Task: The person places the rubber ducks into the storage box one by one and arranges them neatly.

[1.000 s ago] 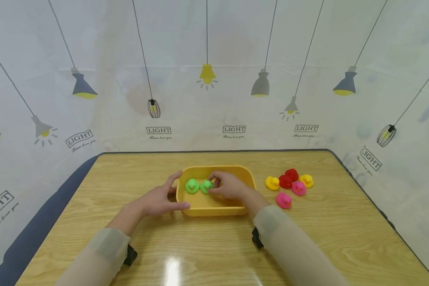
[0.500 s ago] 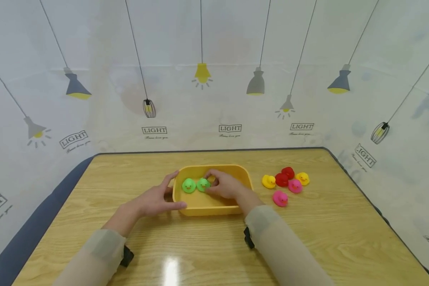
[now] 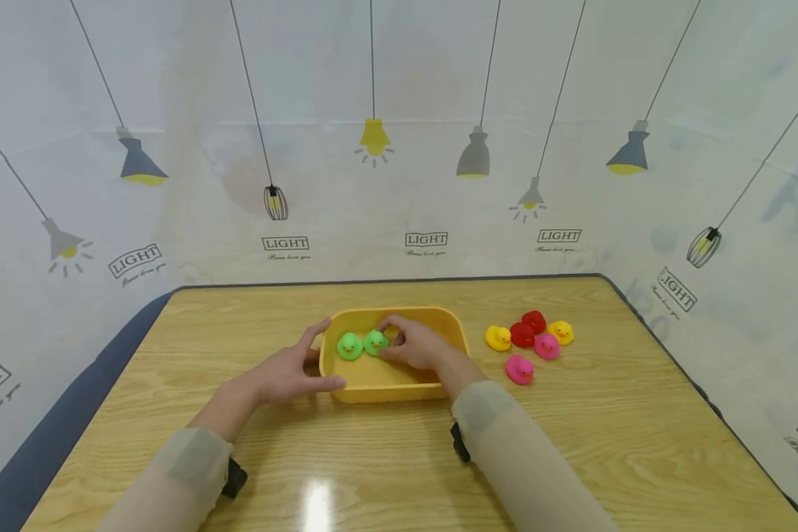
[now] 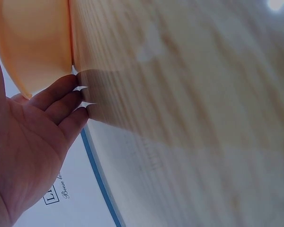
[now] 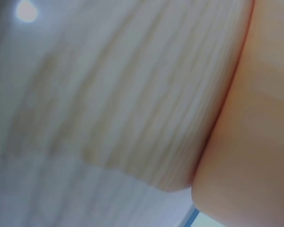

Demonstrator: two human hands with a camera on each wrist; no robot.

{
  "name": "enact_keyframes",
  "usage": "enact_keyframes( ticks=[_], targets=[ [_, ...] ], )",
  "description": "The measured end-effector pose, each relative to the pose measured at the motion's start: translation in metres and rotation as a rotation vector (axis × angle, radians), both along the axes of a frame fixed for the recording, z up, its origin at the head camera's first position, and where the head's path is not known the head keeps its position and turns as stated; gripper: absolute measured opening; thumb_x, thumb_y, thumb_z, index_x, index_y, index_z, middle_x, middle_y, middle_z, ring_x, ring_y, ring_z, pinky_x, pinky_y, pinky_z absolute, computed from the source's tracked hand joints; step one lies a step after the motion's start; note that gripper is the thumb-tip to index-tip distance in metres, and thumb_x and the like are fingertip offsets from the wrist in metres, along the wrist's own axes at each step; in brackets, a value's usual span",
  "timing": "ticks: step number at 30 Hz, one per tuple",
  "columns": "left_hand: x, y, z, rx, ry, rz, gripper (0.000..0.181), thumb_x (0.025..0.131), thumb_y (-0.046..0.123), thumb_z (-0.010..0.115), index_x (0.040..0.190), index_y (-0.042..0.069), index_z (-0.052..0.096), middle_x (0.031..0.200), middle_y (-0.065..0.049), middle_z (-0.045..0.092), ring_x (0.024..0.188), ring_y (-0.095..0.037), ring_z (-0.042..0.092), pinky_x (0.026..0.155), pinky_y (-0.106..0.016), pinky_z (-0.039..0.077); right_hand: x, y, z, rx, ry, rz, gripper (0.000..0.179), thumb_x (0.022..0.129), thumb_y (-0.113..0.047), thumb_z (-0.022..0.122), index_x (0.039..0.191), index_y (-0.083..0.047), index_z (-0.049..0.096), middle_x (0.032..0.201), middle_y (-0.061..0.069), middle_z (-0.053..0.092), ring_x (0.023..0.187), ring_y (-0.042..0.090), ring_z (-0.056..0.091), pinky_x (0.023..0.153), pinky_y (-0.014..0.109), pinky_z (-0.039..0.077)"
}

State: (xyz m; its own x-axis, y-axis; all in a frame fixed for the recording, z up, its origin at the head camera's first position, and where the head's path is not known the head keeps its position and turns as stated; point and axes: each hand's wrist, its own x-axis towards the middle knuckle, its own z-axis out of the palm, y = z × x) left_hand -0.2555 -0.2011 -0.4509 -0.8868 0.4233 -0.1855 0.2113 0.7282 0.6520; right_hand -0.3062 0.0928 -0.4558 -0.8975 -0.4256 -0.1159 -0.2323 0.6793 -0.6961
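Observation:
Inside a yellow plastic basin (image 3: pixel 392 395), two green rubber ducks sit side by side near the left end. My right hand (image 3: pixel 419 346) reaches into the basin and pinches the right green duck (image 3: pixel 375 342) between thumb and fingers. The left green duck (image 3: pixel 349 346) stands just beside it, untouched. Around the basin's left end spreads my left hand (image 3: pixel 289 375), thumb at the front rim and index finger at the back corner. In the left wrist view, the other fingers of the left hand (image 4: pixel 38 137) rest low by the basin's wall. The right wrist view shows no hand, only basin and table.
Right of the basin lies a loose group of rubber ducks: a yellow one (image 3: pixel 498 338), a red one (image 3: pixel 522 335), another red one (image 3: pixel 534 321), a pink one (image 3: pixel 519 369) and others. A printed curtain (image 3: pixel 346 273) stands behind the wooden table (image 3: pixel 386 465).
The head view has shifted slightly, so everything sits a little further left in it. Both hands keep their places on the basin and the right green duck.

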Motion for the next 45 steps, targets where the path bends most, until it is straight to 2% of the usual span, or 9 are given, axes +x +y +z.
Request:
enact_keyframes(
  ticks=[9,21,37,45],
  targets=[
    [-0.0004,-0.0007,0.0004,-0.003,-0.003,0.002,0.121,0.093,0.073,0.076,0.177,0.033,-0.001,0.167,-0.015,0.055,0.157,-0.047,0.046,0.128,-0.072,0.032,-0.0038,-0.0005,-0.0028,0.001,0.021,0.007,0.035,0.102,-0.027,0.082,0.134,-0.023,0.068,0.086,0.001,0.063,0.079,0.016,0.055,0.074,0.028,0.045],
    [-0.0007,-0.0006,0.0010,-0.004,-0.011,0.006,0.122,0.092,0.074,0.076,0.177,0.034,-0.001,0.167,-0.015,0.054,0.158,-0.047,0.045,0.129,-0.072,0.030,-0.0041,-0.0008,-0.0022,0.000,-0.004,-0.002,0.036,0.102,-0.028,0.081,0.135,-0.025,0.067,0.087,0.002,0.062,0.080,0.016,0.055,0.075,0.028,0.045],
    [-0.0014,-0.0018,-0.0003,0.002,-0.009,0.002,0.122,0.091,0.074,0.076,0.177,0.035,0.000,0.166,-0.015,0.056,0.157,-0.047,0.046,0.128,-0.072,0.031,-0.0035,0.0007,0.0000,-0.010,-0.023,0.013,0.040,0.102,-0.025,0.081,0.139,-0.023,0.065,0.093,0.003,0.069,0.082,0.016,0.059,0.079,0.028,0.048],
    [-0.0014,-0.0013,-0.0014,0.006,-0.008,-0.001,0.122,0.091,0.073,0.077,0.177,0.034,-0.001,0.166,-0.016,0.056,0.157,-0.047,0.046,0.128,-0.072,0.032,-0.0048,0.0056,0.0016,-0.046,-0.077,0.052,0.045,0.101,-0.017,0.081,0.142,-0.019,0.064,0.097,0.004,0.069,0.084,0.016,0.060,0.077,0.027,0.049]
  ],
)
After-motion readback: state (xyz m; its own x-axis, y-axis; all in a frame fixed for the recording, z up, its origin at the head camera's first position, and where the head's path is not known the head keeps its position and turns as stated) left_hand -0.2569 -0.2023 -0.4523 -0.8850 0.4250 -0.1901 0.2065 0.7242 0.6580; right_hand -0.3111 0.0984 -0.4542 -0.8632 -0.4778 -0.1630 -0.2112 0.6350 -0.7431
